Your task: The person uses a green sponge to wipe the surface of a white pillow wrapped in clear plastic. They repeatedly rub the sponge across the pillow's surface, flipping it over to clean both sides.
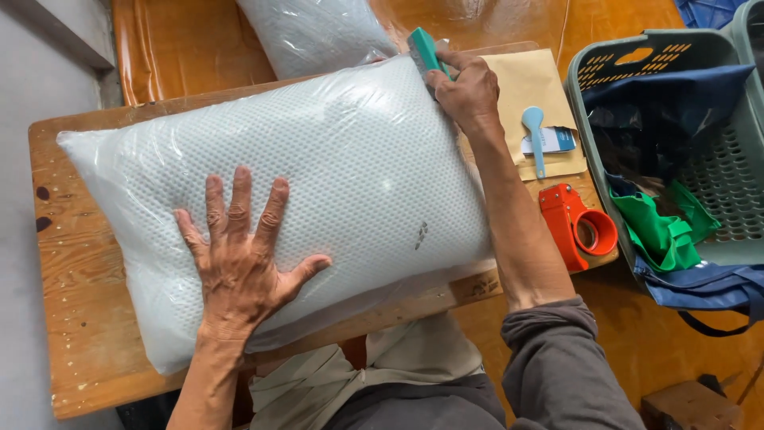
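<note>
The white mesh pillow (278, 183) already sits inside its clear plastic bag, lying across the wooden worktop (72, 318). The left hand (239, 255) presses flat and open on it; the right hand (469, 91) grips a teal tool (423, 52) at the bag's far end, where closing looks unfinished.

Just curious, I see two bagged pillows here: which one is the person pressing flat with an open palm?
The near pillow, lying across the wooden table: the left hand lies spread on it. The far pillow sits beyond the table edge, untouched.
</note>
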